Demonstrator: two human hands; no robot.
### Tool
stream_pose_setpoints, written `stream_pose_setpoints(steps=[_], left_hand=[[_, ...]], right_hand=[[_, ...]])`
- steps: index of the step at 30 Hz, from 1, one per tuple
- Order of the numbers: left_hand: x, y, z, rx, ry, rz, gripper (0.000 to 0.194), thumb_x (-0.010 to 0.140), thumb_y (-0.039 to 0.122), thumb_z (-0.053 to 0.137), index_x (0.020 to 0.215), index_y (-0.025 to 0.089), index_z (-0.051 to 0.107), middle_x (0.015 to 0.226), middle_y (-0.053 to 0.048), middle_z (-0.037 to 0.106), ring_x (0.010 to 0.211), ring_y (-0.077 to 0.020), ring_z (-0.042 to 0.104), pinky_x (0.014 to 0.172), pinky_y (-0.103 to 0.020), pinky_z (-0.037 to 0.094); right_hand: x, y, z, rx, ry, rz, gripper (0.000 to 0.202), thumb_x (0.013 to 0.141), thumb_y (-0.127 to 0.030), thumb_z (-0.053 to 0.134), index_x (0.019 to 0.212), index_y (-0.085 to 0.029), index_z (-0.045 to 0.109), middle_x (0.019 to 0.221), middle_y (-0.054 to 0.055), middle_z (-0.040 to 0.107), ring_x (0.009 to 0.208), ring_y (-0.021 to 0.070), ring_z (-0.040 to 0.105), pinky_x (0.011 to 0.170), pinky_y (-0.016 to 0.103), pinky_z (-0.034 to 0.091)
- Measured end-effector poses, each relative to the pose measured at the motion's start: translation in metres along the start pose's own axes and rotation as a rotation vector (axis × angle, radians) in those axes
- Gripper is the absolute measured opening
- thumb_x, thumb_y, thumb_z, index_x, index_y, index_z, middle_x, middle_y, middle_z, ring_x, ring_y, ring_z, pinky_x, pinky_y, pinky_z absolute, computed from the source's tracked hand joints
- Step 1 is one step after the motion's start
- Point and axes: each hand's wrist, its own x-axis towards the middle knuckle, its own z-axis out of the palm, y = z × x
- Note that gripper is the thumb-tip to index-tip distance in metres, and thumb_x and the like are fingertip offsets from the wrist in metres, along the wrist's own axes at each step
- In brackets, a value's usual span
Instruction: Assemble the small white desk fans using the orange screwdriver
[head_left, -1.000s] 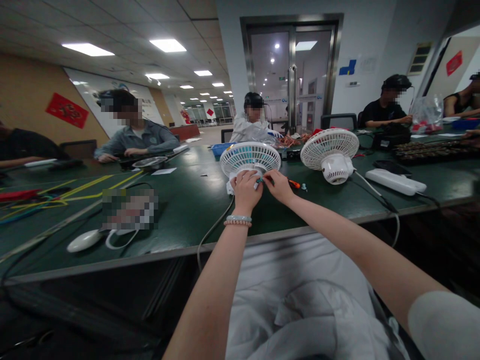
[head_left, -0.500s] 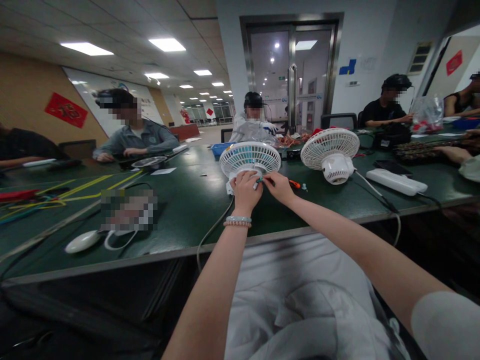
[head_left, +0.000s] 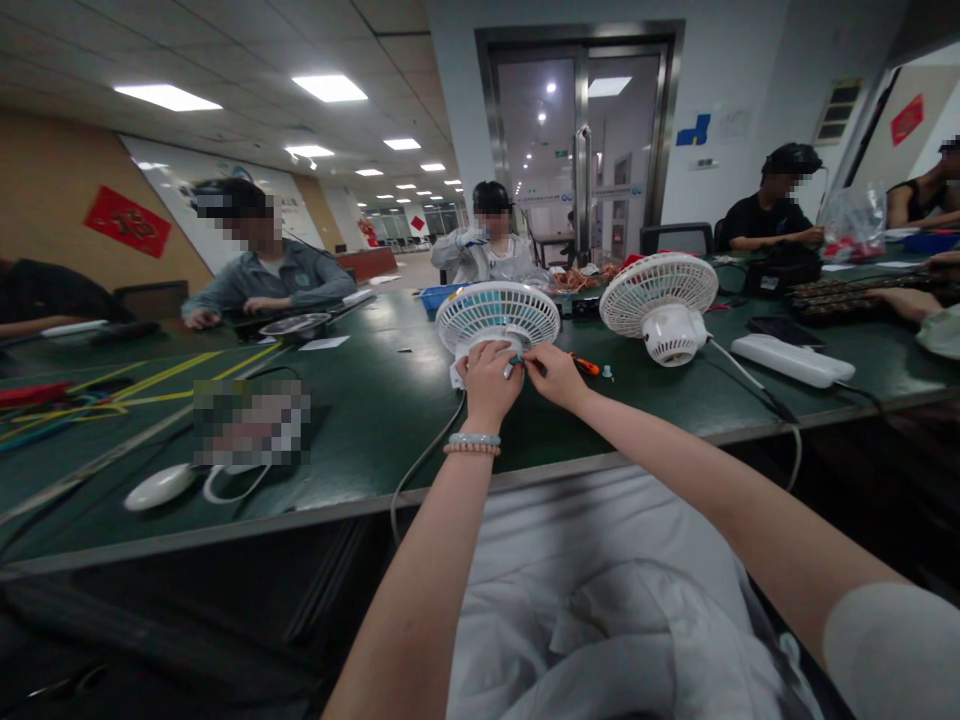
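A white fan [head_left: 496, 310] stands on the green table [head_left: 352, 420] before me, its round grille tilted away. My left hand [head_left: 491, 382] has its fingers curled over the rear housing of this fan. Right beside it, my right hand [head_left: 559, 378] is closed in a pinch at the left thumb. A small teal bit shows between the two hands; what the right fingertips hold is too small to make out. Just past my right hand lies an orange-handled tool [head_left: 586, 366], partly hidden, with a small pale plastic piece [head_left: 607, 371] next to it.
A second white fan [head_left: 660, 300] rests to the right, near a white power strip [head_left: 792, 360]. At left are a white mouse-shaped object [head_left: 160, 487] and yellow wires [head_left: 172, 374]. A blue bin [head_left: 436, 298] stands behind the near fan. Several people sit around the table.
My hands stay at the back of the fan, with only slight finger movement. The person across the table has raised a hand toward the face. The view has shifted slightly.
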Motion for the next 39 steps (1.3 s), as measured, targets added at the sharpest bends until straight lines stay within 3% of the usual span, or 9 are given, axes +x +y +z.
stream_pose_setpoints(steps=[4, 15, 21, 25, 29, 32, 35, 39], left_hand=[[0.0, 0.0, 0.0, -0.005, 0.004, 0.002, 0.015, 0.076, 0.025, 0.053, 0.086, 0.025, 0.064, 0.108, -0.001, 0.062, 0.111, -0.0228, 0.045, 0.091, -0.042, 0.025], [-0.001, -0.001, 0.001, -0.012, 0.011, -0.008, 0.015, 0.076, 0.028, 0.053, 0.087, 0.026, 0.064, 0.108, 0.0, 0.062, 0.11, -0.0225, 0.045, 0.091, -0.042, 0.025], [-0.002, 0.0, -0.002, -0.002, 0.004, -0.015, 0.015, 0.076, 0.028, 0.053, 0.087, 0.026, 0.063, 0.108, -0.001, 0.062, 0.109, -0.0228, 0.046, 0.09, -0.042, 0.026], [-0.002, -0.001, -0.002, 0.01, 0.002, -0.012, 0.015, 0.075, 0.027, 0.055, 0.088, 0.026, 0.063, 0.108, 0.0, 0.062, 0.109, -0.0224, 0.046, 0.09, -0.042, 0.026], [-0.002, -0.002, -0.002, 0.005, 0.002, -0.01, 0.015, 0.075, 0.027, 0.055, 0.088, 0.026, 0.063, 0.109, -0.001, 0.062, 0.11, -0.0228, 0.045, 0.09, -0.042, 0.026], [-0.002, -0.001, -0.002, -0.007, 0.001, -0.018, 0.015, 0.074, 0.027, 0.056, 0.087, 0.026, 0.063, 0.108, 0.0, 0.062, 0.109, -0.023, 0.046, 0.09, -0.043, 0.026], [-0.002, -0.001, -0.002, -0.011, -0.001, -0.025, 0.014, 0.074, 0.027, 0.056, 0.086, 0.027, 0.063, 0.109, 0.0, 0.062, 0.11, -0.0232, 0.045, 0.09, -0.043, 0.026], [-0.001, -0.001, -0.001, -0.013, -0.005, -0.025, 0.014, 0.074, 0.027, 0.055, 0.086, 0.027, 0.063, 0.109, 0.0, 0.061, 0.11, -0.0233, 0.045, 0.091, -0.043, 0.026]], right_hand=[[0.0, -0.002, 0.0, 0.054, 0.011, 0.016, 0.017, 0.079, -0.014, 0.043, 0.083, -0.016, 0.06, 0.083, 0.007, 0.058, 0.083, 0.0165, 0.053, 0.077, 0.029, 0.044], [-0.001, -0.005, -0.005, 0.282, 0.021, 0.236, 0.023, 0.074, -0.018, 0.051, 0.087, -0.018, 0.07, 0.074, 0.004, 0.064, 0.068, 0.0135, 0.056, 0.067, 0.026, 0.044], [-0.011, 0.003, 0.003, 0.443, -0.101, 0.394, 0.033, 0.073, -0.021, 0.048, 0.098, -0.015, 0.068, 0.048, -0.004, 0.057, 0.044, 0.009, 0.048, 0.05, 0.021, 0.041], [-0.006, 0.001, -0.006, 0.256, -0.111, 0.296, 0.034, 0.075, -0.021, 0.046, 0.103, -0.015, 0.066, 0.061, 0.001, 0.064, 0.053, 0.0108, 0.053, 0.056, 0.022, 0.043], [0.008, 0.011, -0.036, -0.121, -0.318, 0.184, 0.034, 0.076, -0.021, 0.048, 0.107, -0.02, 0.062, 0.081, 0.005, 0.066, 0.072, 0.0151, 0.058, 0.072, 0.026, 0.043], [0.011, 0.03, -0.056, -0.434, -0.434, 0.327, 0.033, 0.076, -0.032, 0.051, 0.105, -0.017, 0.06, 0.095, 0.012, 0.061, 0.089, 0.0226, 0.055, 0.078, 0.034, 0.042], [0.007, 0.045, -0.064, -0.583, -0.631, 0.469, 0.048, 0.068, -0.047, 0.059, 0.107, -0.019, 0.055, 0.104, 0.014, 0.056, 0.101, 0.0317, 0.048, 0.079, 0.045, 0.041], [0.001, 0.053, -0.061, -0.609, -0.739, 0.543, 0.042, 0.072, -0.043, 0.056, 0.107, -0.021, 0.052, 0.109, 0.013, 0.051, 0.103, 0.0315, 0.047, 0.08, 0.051, 0.039]])
